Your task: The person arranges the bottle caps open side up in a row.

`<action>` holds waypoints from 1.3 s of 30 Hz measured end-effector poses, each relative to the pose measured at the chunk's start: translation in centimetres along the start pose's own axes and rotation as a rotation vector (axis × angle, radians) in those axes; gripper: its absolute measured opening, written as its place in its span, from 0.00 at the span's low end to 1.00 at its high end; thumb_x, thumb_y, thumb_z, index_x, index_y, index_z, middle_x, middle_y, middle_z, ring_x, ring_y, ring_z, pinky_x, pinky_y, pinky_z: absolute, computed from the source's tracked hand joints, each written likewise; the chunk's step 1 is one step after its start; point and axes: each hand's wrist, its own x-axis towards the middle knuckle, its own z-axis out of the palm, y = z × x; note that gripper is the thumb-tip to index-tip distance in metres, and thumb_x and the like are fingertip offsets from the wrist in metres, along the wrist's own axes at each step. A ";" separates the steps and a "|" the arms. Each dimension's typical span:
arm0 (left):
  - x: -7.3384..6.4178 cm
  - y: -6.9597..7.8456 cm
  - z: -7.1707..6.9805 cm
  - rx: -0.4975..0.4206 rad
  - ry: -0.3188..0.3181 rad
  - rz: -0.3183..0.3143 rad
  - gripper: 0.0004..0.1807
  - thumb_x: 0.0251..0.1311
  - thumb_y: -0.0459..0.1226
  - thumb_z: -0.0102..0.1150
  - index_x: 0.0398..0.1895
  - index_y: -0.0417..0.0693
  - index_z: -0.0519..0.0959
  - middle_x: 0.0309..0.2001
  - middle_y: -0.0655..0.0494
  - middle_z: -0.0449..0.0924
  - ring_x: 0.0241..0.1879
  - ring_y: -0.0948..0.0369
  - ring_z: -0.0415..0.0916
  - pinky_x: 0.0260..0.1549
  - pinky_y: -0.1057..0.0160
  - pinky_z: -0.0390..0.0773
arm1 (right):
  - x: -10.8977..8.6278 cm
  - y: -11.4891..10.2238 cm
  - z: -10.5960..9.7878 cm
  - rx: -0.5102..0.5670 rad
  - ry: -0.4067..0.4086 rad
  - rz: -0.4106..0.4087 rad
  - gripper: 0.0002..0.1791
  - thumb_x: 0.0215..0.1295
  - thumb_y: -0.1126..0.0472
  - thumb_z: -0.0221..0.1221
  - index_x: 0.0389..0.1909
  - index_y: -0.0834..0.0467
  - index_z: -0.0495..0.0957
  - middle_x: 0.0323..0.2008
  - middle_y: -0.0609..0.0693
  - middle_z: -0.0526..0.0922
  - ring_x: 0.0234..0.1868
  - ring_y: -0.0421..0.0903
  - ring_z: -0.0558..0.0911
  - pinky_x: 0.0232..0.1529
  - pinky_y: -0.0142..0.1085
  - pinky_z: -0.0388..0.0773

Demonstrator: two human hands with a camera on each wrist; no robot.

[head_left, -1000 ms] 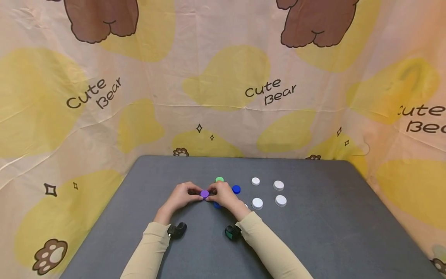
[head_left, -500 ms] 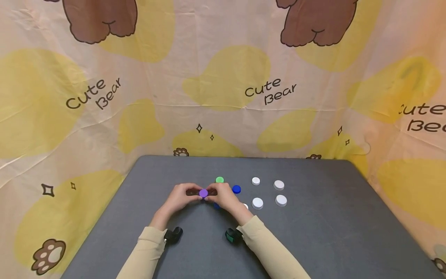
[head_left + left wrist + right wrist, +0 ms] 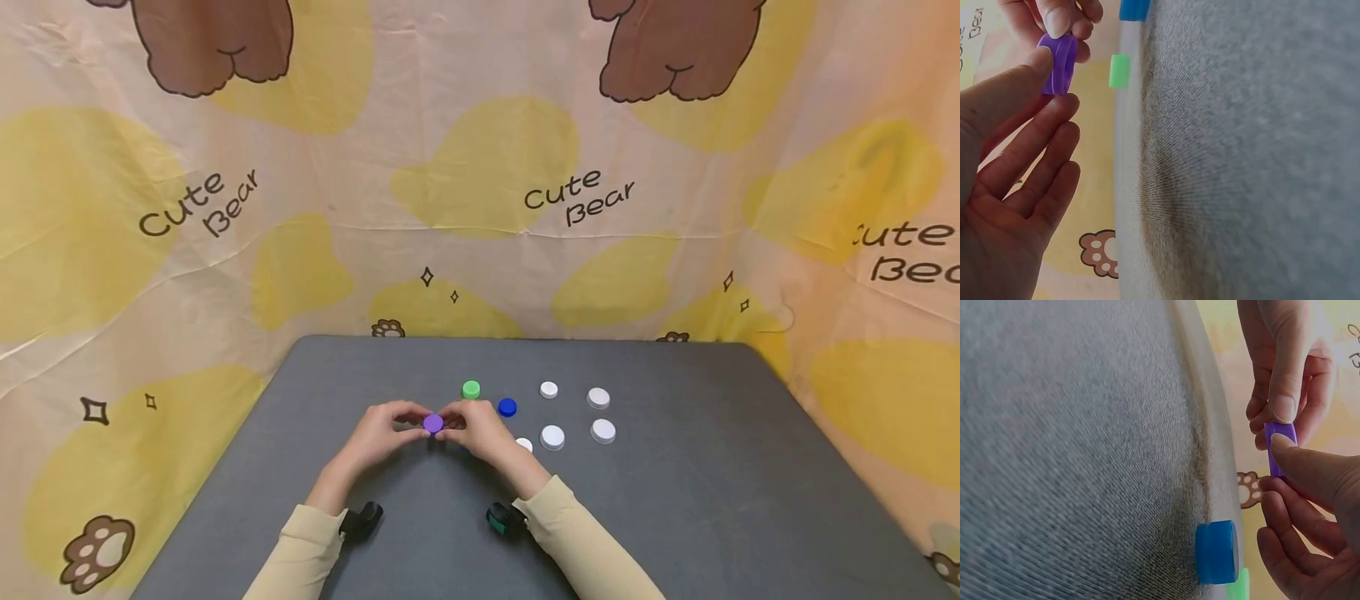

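A purple bottle cap [image 3: 433, 424] is held between the two hands in the head view. My left hand [image 3: 381, 435] pinches it from the left, thumb on the near side. From the right, my right hand [image 3: 483, 429] pinches the same cap with thumb and fingers. Both wrist views show the cap [image 3: 1058, 65] off the table and on edge to the camera, its open underside partly visible in the left wrist view. A blue cap [image 3: 1217, 553] stands on the table close to the right hand, which covers most of it in the head view. Behind that hand lies a green cap [image 3: 471, 389].
A second blue cap [image 3: 507, 407] lies right of the right hand. Further right are several white caps, among them one near the right wrist [image 3: 524, 445] and one at the far right [image 3: 603, 431]. The grey table [image 3: 712, 500] meets a printed curtain [image 3: 480, 167] behind.
Both hands have drawn slightly left and toward the person, still holding the purple cap. The green cap shows more fully now, and so does the white cap near the right wrist.
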 end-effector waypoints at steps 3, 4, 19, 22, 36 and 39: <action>-0.6 0.1 0.0 0.014 -0.005 0.012 0.13 0.52 0.42 0.69 0.42 0.57 0.83 0.39 0.64 0.84 0.40 0.63 0.81 0.45 0.56 0.78 | -0.3 -0.2 0.1 -0.001 -0.013 -0.017 0.13 0.54 0.57 0.69 0.39 0.58 0.84 0.33 0.48 0.86 0.32 0.34 0.83 0.35 0.26 0.78; -0.8 0.0 -0.1 0.017 -0.005 0.013 0.13 0.52 0.42 0.69 0.42 0.58 0.83 0.39 0.65 0.84 0.40 0.64 0.81 0.45 0.56 0.78 | -0.4 -0.3 0.2 -0.002 -0.016 -0.024 0.13 0.54 0.57 0.69 0.39 0.58 0.84 0.33 0.48 0.86 0.32 0.34 0.82 0.35 0.26 0.78; -3.3 -0.1 -0.7 0.038 0.020 0.046 0.14 0.53 0.45 0.67 0.44 0.59 0.83 0.39 0.66 0.83 0.39 0.67 0.80 0.42 0.56 0.79 | -1.2 -1.0 1.6 0.018 -0.041 -0.063 0.14 0.55 0.54 0.68 0.40 0.57 0.84 0.32 0.46 0.86 0.30 0.29 0.80 0.34 0.21 0.75; -3.7 -0.1 -0.8 0.031 0.014 0.049 0.14 0.54 0.46 0.67 0.44 0.59 0.83 0.39 0.66 0.83 0.39 0.66 0.80 0.42 0.55 0.79 | -1.4 -1.2 1.8 0.017 -0.052 -0.065 0.14 0.55 0.54 0.68 0.40 0.56 0.84 0.32 0.45 0.85 0.30 0.29 0.79 0.34 0.22 0.75; -5.0 -0.3 -1.1 0.003 0.011 0.022 0.12 0.56 0.47 0.64 0.43 0.60 0.83 0.38 0.68 0.83 0.38 0.69 0.80 0.41 0.62 0.79 | -1.9 -2.0 2.6 0.074 -0.051 -0.098 0.15 0.57 0.55 0.66 0.43 0.57 0.83 0.31 0.47 0.86 0.31 0.30 0.80 0.34 0.21 0.75; -5.2 -0.3 -1.1 0.003 0.004 -0.003 0.11 0.56 0.48 0.63 0.42 0.61 0.82 0.38 0.69 0.83 0.39 0.71 0.80 0.41 0.64 0.79 | -2.0 -2.1 2.9 0.087 -0.046 -0.098 0.14 0.58 0.54 0.65 0.43 0.57 0.83 0.31 0.46 0.86 0.31 0.29 0.80 0.34 0.21 0.75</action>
